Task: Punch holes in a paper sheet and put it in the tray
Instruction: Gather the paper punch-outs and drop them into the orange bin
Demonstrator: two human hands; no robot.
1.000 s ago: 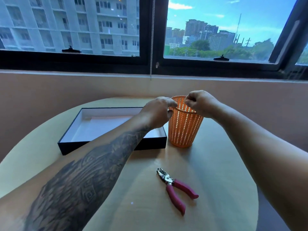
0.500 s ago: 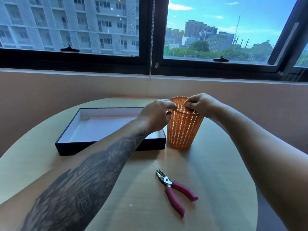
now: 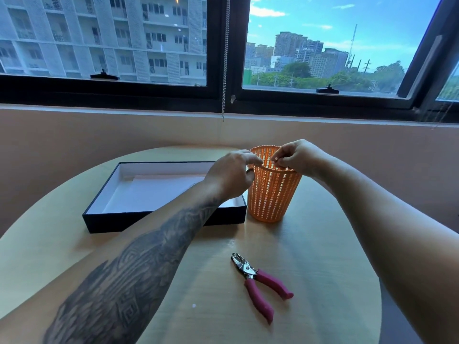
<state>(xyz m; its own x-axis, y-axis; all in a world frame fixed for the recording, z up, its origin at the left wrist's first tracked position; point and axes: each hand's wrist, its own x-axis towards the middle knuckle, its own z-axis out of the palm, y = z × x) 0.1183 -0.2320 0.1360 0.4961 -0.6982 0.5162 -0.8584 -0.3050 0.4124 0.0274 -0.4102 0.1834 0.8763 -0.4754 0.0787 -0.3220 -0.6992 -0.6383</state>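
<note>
A black tray [image 3: 159, 221] with a white inside sits at the left of the round table, and a white paper sheet [image 3: 159, 192] lies flat in it. The hole punch [image 3: 260, 281], with metal jaws and pink handles, lies on the table in front of me, untouched. My left hand [image 3: 231, 172] pinches the near rim of an orange mesh basket [image 3: 270, 197], finger over the edge and thumb outside. My right hand [image 3: 295, 155] hovers over the basket's mouth with curled fingers, pinching a tiny white paper bit [image 3: 274, 158] between its fingertips.
The basket stands just right of the tray's corner. A small white speck [image 3: 193, 305] lies on the wooden table [image 3: 323, 269] near the front. A wall and a window ledge run close behind the table; the table edge drops off at the right.
My right hand has shifted slightly over the basket's mouth and its fingertips now show, pinched together. My left hand stays at the rim. Tray and punch have not moved.
</note>
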